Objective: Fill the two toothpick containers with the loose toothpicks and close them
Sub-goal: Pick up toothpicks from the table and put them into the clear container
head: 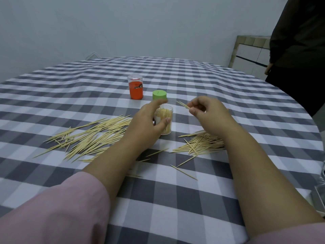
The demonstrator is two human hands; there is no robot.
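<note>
**Two hands, one open jar: toothpicks poised at the rim**

Two containers are in play on the checked table (175, 199). At its centre the clear container (166, 118) stands upright, lid off, already packed with toothpicks on end. The left hand (146, 125) grips it, thumb curled across the near wall and forefinger reaching over the far rim. The right hand (209, 117) hovers just beside the jar at about three o'clock, fingertips pinching a small bunch of toothpicks (183, 104).

That bunch lies nearly flat, long axis running from the fingers toward ten o'clock, free tips aimed at the jar's mouth and just short of it. By the look of it, the bunch must tip upright to slide in among the standing sticks; the right hand is placed for that, the left only steadies.

A green lid (159, 95) rests behind the jar at twelve o'clock, and the orange container (135, 88) stands farther back at eleven, apparently closed. A broad loose pile (88, 138) fans out at nine o'clock, a smaller pile (200, 144) at four. A dark-clothed person (297, 50) stands at the table's far right edge.
</note>
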